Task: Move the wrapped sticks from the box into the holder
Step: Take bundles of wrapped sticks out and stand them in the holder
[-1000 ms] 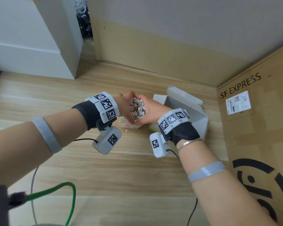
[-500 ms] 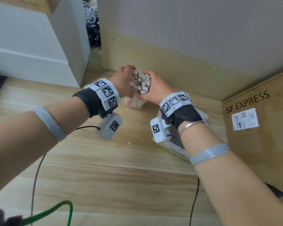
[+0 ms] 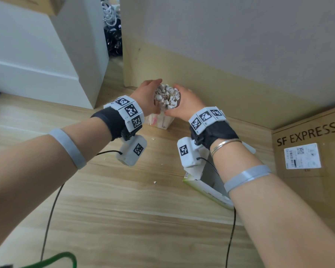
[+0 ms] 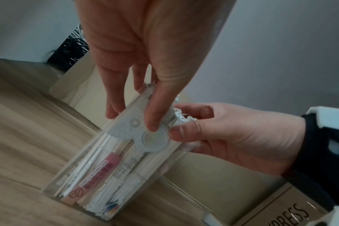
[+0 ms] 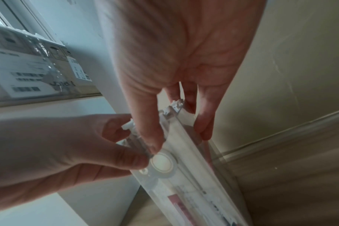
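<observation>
**Bundle carried to the wall**

Since the earlier frame both hands have travelled from the box (image 3: 207,182) toward the wall.

Head: left hand (image 3: 146,97) and right hand (image 3: 188,105) clasp the wrapped sticks (image 3: 166,96) standing in the clear holder (image 3: 159,121).

Left wrist: fingers curl round the holder's top.

Right wrist: thumb and fingers pinch its rim.

Clear holder (image 4: 99,180), white and pink wrapped sticks (image 4: 99,169), pale wood table (image 3: 124,209)

Each wrist wears a black cuff (image 3: 108,122) under a band of white blocks (image 3: 131,112) printed with black square codes. A white camera pod (image 3: 132,150) with a thin black cable (image 3: 48,225) hangs below. Grey bands (image 3: 68,148) circle both forearms; a silver bangle (image 3: 224,144) rings the right.
</observation>
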`<state>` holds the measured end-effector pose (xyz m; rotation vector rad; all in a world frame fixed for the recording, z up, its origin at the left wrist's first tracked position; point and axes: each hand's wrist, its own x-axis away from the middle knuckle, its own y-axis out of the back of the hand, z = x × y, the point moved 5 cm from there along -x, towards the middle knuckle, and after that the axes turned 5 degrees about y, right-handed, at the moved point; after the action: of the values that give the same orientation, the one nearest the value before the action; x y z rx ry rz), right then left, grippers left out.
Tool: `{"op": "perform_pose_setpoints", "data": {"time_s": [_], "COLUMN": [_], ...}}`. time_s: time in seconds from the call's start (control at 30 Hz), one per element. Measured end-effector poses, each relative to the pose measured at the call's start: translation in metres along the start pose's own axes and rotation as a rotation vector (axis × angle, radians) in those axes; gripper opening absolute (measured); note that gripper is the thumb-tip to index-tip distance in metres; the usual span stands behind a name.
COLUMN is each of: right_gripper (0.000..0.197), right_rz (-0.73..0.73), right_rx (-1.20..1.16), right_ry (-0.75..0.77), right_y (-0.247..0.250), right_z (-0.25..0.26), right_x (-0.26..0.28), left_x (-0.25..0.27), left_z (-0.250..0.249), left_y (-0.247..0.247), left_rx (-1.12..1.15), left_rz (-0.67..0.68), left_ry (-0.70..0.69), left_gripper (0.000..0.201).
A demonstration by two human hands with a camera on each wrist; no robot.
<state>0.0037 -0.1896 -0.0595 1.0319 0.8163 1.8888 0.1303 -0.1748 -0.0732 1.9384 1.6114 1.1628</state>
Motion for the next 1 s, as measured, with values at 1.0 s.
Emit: {"op": "perform_pose_setpoints", "data": {"time_s": [1.0], "right_gripper": [0.065], "right_rz": [-0.097], "right_rx": [-0.037], "right_ry": [-0.090], "right_y": [0.031], "right_z": [-0.023], "right_x": [0.100], "left_x": [0.076], "left_z": [-0.087], "left_y": [-0.029], "left_rx": [-0.019], "left_rz": [-0.014], "left_ry": [-0.036], "left_gripper": [0.084]}}
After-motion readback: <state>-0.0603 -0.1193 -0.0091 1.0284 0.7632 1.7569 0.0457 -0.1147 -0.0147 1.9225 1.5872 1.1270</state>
